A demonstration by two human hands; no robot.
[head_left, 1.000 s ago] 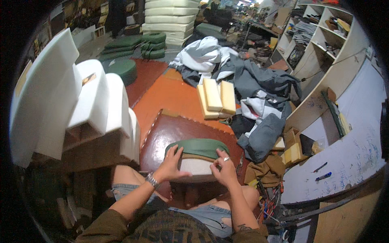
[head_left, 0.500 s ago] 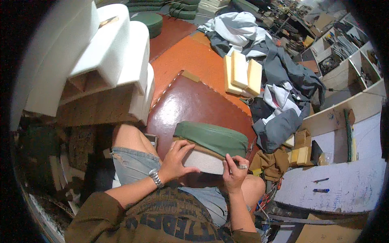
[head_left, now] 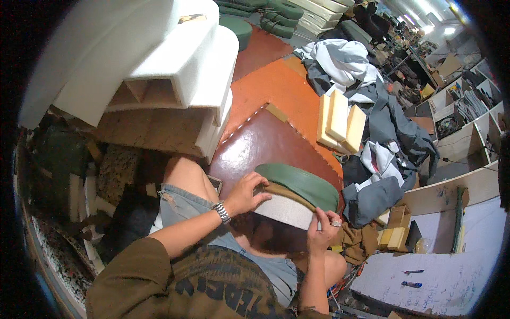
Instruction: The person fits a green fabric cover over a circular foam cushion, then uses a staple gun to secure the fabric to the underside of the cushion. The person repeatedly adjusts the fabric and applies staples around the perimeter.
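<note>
Head: both hands (head_left: pixel 245 194) grip cushion (head_left: pixel 295 194) edges.

The floor (head_left: pixel 276 80) is covered by large leatherette sheets, a dark maroon one (head_left: pixel 265 146) nearest the seated person and an orange one (head_left: pixel 276 87) beyond it. Three yellow foam blocks (head_left: pixel 340 122) lie on the orange sheet's edge, just beside a heap of grey and white fabric (head_left: pixel 372 106). White foam slabs (head_left: pixel 159 69) are stacked to the left.
</note>
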